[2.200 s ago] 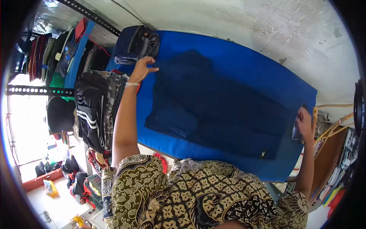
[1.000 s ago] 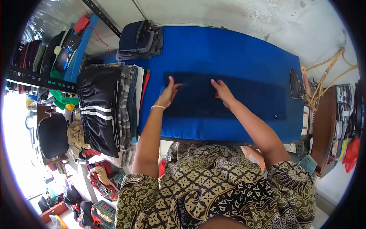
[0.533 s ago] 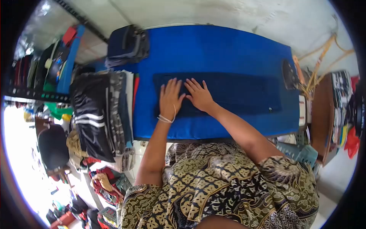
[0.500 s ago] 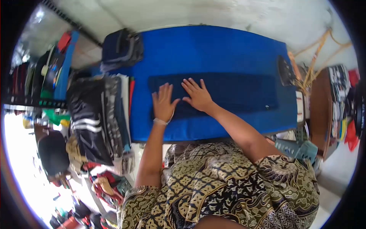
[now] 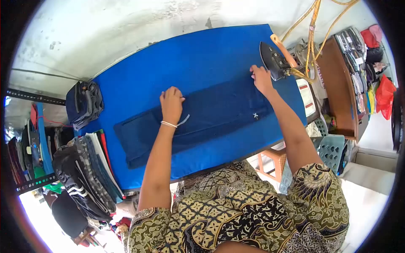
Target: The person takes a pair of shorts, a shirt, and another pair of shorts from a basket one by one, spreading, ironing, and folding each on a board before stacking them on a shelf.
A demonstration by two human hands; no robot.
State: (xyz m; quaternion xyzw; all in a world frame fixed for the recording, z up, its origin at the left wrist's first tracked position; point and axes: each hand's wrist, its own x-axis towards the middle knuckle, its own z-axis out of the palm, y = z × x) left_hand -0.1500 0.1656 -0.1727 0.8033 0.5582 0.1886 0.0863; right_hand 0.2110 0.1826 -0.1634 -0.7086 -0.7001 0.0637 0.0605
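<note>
Long, folded navy trousers (image 5: 211, 111) lie across the blue-covered ironing table (image 5: 185, 55), slanting up to the right. My left hand (image 5: 172, 105), a white string round its wrist, has its fingers curled on the far edge of the trousers, left of their middle. Near the right end, my right hand (image 5: 262, 80) has bent fingers closed at the same far edge; the fingertips' hold is partly hidden. An iron (image 5: 273, 61) with an orange handle stands just beyond that hand, at the table's right end. A small white mark shows on the cloth near the right end.
Folded jeans (image 5: 84, 103) are piled at the table's far left corner. Several dark garments (image 5: 84, 177) hang over the left side. Yellow-wrapped cords (image 5: 312, 38) run up from the iron. To the right stand a brown cabinet (image 5: 337, 84) and a grey-green basket (image 5: 331, 147).
My hands were flat and near each other on the trousers; they have moved apart, the right one towards the iron, and their fingers have curled. The view has turned and shifted right.
</note>
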